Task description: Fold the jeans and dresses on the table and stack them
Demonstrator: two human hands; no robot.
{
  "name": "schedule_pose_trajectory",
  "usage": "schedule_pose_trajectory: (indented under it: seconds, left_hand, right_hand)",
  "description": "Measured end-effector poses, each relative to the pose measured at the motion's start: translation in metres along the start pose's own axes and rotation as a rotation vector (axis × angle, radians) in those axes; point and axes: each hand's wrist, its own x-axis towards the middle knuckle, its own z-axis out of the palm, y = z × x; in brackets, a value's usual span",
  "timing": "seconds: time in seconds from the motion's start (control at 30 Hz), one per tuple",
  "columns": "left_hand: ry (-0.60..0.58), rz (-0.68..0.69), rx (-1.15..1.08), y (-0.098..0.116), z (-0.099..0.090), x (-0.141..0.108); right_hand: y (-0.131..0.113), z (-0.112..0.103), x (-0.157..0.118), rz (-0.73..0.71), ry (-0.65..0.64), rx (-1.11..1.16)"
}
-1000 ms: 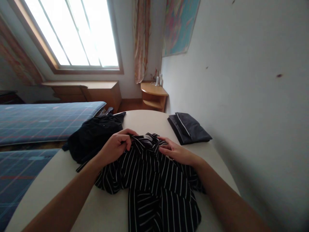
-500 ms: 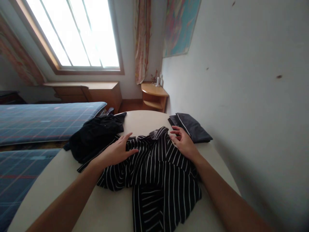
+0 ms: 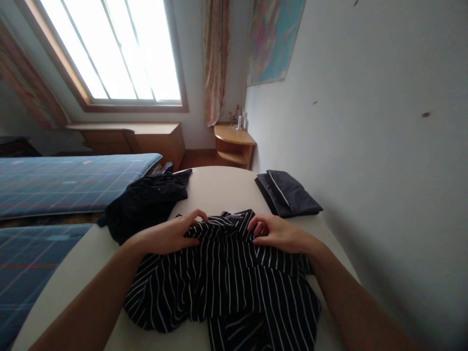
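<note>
A black shirt with white stripes (image 3: 226, 273) lies spread on the pale round table (image 3: 219, 187), its collar (image 3: 243, 219) towards the far side and its lower part running out at the bottom of the view. My left hand (image 3: 166, 236) is at the left shoulder beside the collar, fingers and thumb bent around the fabric. At the right side of the collar, my right hand (image 3: 280, 234) has its fingers curled into the cloth. Where the fingertips meet the fabric is partly hidden.
A crumpled black garment (image 3: 146, 204) lies at the table's left edge, and a folded dark grey garment (image 3: 292, 195) at the right. Beds with blue plaid mattresses (image 3: 73, 185) stand left. The white wall (image 3: 365, 146) is close on the right; a small corner shelf (image 3: 234, 135) stands beyond.
Both hands have come nearer to me and closed from a spread pose onto the shirt. The shirt has shifted towards me, its collar now flatter and its left side spread wider.
</note>
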Motion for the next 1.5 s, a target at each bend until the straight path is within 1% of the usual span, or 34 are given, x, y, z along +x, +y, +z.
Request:
schedule_pose_trajectory:
  seconds: [0.03, 0.07, 0.1, 0.2, 0.23, 0.27, 0.3, 0.37, 0.43, 0.5, 0.57, 0.63, 0.73, 0.8, 0.87, 0.9, 0.97, 1.03, 1.1, 1.17, 1.2, 1.23, 1.27, 1.33, 1.43, 1.5]
  left_hand:
    - [0.072, 0.025, -0.043, -0.001, -0.003, 0.0]
    - [0.173, 0.041, -0.079, -0.001, -0.006, 0.002]
    - [0.311, 0.041, -0.1, -0.002, -0.008, 0.004]
    - [0.814, -0.024, -0.079, -0.004, -0.012, 0.011]
    - [0.926, -0.043, -0.052, -0.006, -0.013, 0.014]
    - [0.986, -0.054, -0.025, -0.008, -0.013, 0.016]
    - [1.001, -0.059, 0.004, -0.011, -0.012, 0.017]
    - [0.955, -0.078, 0.08, -0.018, -0.01, 0.017]
    - [0.85, -0.137, 0.164, -0.025, -0.006, 0.015]
    - [0.687, -0.215, 0.242, -0.029, -0.001, 0.012]
    - [0.519, -0.28, 0.306, -0.029, 0.003, 0.008]
    - [0.407, -0.33, 0.362, -0.024, 0.006, 0.005]
    - [0.298, -0.394, 0.42, -0.015, 0.006, 0.003]
    - [0.25, -0.403, 0.436, -0.013, 0.004, 0.003]
    - [0.254, -0.376, 0.438, -0.013, 0.002, 0.004]
    - [0.288, -0.359, 0.436, -0.014, 0.0, 0.004]
    - [0.419, -0.346, 0.416, -0.016, -0.004, 0.005]
    - [0.605, -0.362, 0.372, -0.017, -0.009, 0.006]
    - [0.785, -0.381, 0.328, -0.019, -0.013, 0.008]
    - [0.894, -0.374, 0.308, -0.021, -0.014, 0.01]
    - [0.914, -0.361, 0.307, -0.023, -0.014, 0.012]
    - [0.905, -0.345, 0.312, -0.025, -0.013, 0.013]
    - [0.87, -0.327, 0.317, -0.027, -0.011, 0.015]
    - [0.756, -0.29, 0.331, -0.03, -0.005, 0.017]
    - [0.571, -0.256, 0.359, -0.034, 0.004, 0.017]
    - [0.486, -0.268, 0.387, -0.036, 0.008, 0.016]
  right_hand:
    - [-0.001, -0.002, 0.001, -0.013, 0.034, 0.036]
    - [-0.003, -0.004, 0.003, -0.027, 0.094, 0.056]
    - [-0.003, -0.006, 0.004, -0.044, 0.19, 0.064]
    - [-0.003, -0.009, 0.011, -0.103, 0.6, 0.071]
    - [-0.002, -0.009, 0.013, -0.113, 0.714, 0.075]
    - [-0.001, -0.009, 0.015, -0.115, 0.792, 0.075]
    - [0.0, -0.008, 0.016, -0.112, 0.831, 0.06]
    - [0.001, -0.006, 0.016, -0.103, 0.831, -0.029]
    - [-0.002, -0.003, 0.013, -0.069, 0.778, -0.171]
    - [-0.008, 0.001, 0.008, 0.023, 0.69, -0.325]
    - [-0.014, 0.006, 0.002, 0.135, 0.573, -0.444]
    - [-0.018, 0.011, -0.003, 0.198, 0.456, -0.52]
    - [-0.017, 0.016, -0.006, 0.199, 0.308, -0.551]
    - [-0.016, 0.016, -0.006, 0.165, 0.261, -0.538]
    - [-0.015, 0.013, -0.004, 0.11, 0.278, -0.489]
    - [-0.014, 0.011, -0.003, 0.086, 0.318, -0.45]
    - [-0.013, 0.004, 0.0, 0.072, 0.45, -0.326]
    - [-0.007, -0.004, 0.004, 0.086, 0.616, -0.137]
    - [0.003, -0.01, 0.01, 0.055, 0.771, 0.062]
    - [0.016, -0.015, 0.017, -0.028, 0.87, 0.169]
    - [0.023, -0.016, 0.02, -0.064, 0.897, 0.184]
    - [0.028, -0.016, 0.023, -0.087, 0.908, 0.183]
    - [0.032, -0.016, 0.025, -0.097, 0.902, 0.169]
    - [0.033, -0.013, 0.026, -0.094, 0.885, 0.091]
    - [0.02, -0.006, 0.02, -0.115, 0.848, -0.169]
    - [0.007, 0.002, 0.015, -0.152, 0.794, -0.348]
